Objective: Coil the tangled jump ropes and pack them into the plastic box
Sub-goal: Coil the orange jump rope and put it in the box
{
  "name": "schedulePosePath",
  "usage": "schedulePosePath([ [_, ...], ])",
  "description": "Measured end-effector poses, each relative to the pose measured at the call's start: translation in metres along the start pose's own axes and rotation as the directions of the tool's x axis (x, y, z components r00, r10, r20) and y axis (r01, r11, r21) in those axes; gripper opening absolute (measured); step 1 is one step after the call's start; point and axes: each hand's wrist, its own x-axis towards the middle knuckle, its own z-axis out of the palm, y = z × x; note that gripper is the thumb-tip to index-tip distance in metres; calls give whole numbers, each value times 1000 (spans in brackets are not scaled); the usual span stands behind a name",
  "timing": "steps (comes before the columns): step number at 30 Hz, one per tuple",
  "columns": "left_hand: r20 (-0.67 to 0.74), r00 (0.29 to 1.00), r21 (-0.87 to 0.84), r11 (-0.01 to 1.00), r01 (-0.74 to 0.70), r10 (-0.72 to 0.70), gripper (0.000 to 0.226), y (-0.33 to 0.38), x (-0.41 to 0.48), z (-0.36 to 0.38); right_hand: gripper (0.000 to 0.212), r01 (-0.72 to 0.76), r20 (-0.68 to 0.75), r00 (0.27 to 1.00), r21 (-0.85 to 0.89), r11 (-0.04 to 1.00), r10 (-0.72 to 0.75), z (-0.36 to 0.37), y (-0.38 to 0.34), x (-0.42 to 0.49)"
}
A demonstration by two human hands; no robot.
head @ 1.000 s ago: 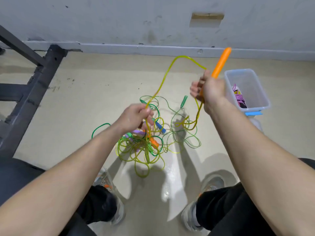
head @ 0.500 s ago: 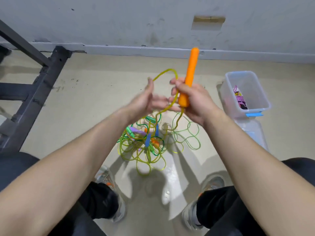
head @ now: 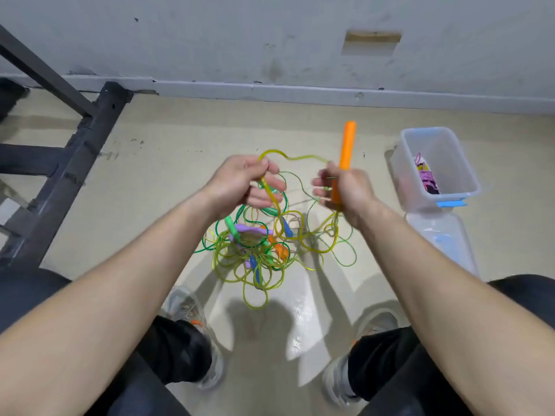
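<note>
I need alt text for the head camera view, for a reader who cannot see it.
A person's right hand grips an orange handle upright while the left hand holds the yellow cord that runs between them, above a tangled rope pile on the floor. A plastic box stands to the right.

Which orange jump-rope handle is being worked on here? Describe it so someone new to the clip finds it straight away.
Start from the clear plastic box at the right. Just left of it, the right hand grips an orange handle that sticks upward, with yellow-green cord running across to the left hand. The other orange handle lies buried in the tangle on the floor.
</note>
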Motion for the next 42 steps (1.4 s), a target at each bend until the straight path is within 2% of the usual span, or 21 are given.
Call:
schedulePosePath([
  [2,-27,999,-120,993,-20,17,23,27,3,8,22,8,343,939,68,998,-31,11,9,-19],
  [4,-53,999,-247,969,-23,11,21,47,7,13,22,34,510,856,107,994,-84,21,7,-35],
  [5,-77,997,-295,955,-42,20,21,55,8,14,18,103,513,850,64,993,-121,24,4,-38],
  [7,-157,987,-371,923,-103,47,27,61,14,11,12,269,421,880,-64,961,-219,28,-8,-41],
  [9,-141,988,-355,928,-114,68,48,51,20,5,13,304,327,904,-42,952,-275,29,-26,-42],
  [12,164,986,-12,1000,-7,8,82,1,11,13,13,274,234,916,228,934,-326,31,-57,-44],
  [13,268,963,124,992,-31,-4,82,-20,5,17,12,270,199,921,297,916,-336,30,-66,-43],
  [14,302,953,245,966,-78,1,72,-40,1,18,11,275,158,925,350,896,-346,29,-73,-40],
  [16,159,985,431,893,-127,63,43,-72,0,10,8,286,63,932,473,833,-356,22,-82,-31],
  [18,-20,997,490,870,-50,68,25,-85,0,-5,6,311,-54,939,554,772,-340,11,-85,-21],
  [21,-124,991,397,918,3,50,35,-73,-3,-18,12,307,-169,952,493,814,-256,-5,-70,-6],
  [25,-199,977,261,965,-21,75,35,-20,1,-3,15,128,-91,991,368,921,-102,-9,-30,5],
  [28,-267,958,267,963,-28,102,34,20,10,7,14,-18,159,987,217,976,-17,3,-11,-9],
  [31,-233,959,261,960,-101,164,33,47,12,18,28,80,449,888,63,995,-100,21,-8,-29],
  [32,-228,960,215,970,-111,160,30,52,13,21,28,127,476,871,24,992,-123,26,-9,-34],
  [34,-249,961,54,993,-106,116,22,54,13,22,22,214,411,897,-76,974,-166,31,-14,-38],
  [36,-311,948,-93,990,-105,71,15,38,15,18,14,232,307,934,-132,964,-183,30,-19,-38],
  [38,-307,950,-35,997,-72,58,28,4,12,15,13,163,277,950,-42,986,-145,25,-23,-37],
  [40,-97,994,86,995,53,-45,62,-37,-4,24,12,61,291,953,108,992,-90,21,-26,-36],
  [41,16,995,150,984,99,-102,68,-57,-13,32,12,22,292,954,164,986,-70,19,-28,-35],
  [42,110,987,204,974,96,-120,60,-73,-19,40,12,-3,287,956,208,978,-58,17,-29,-34],
])
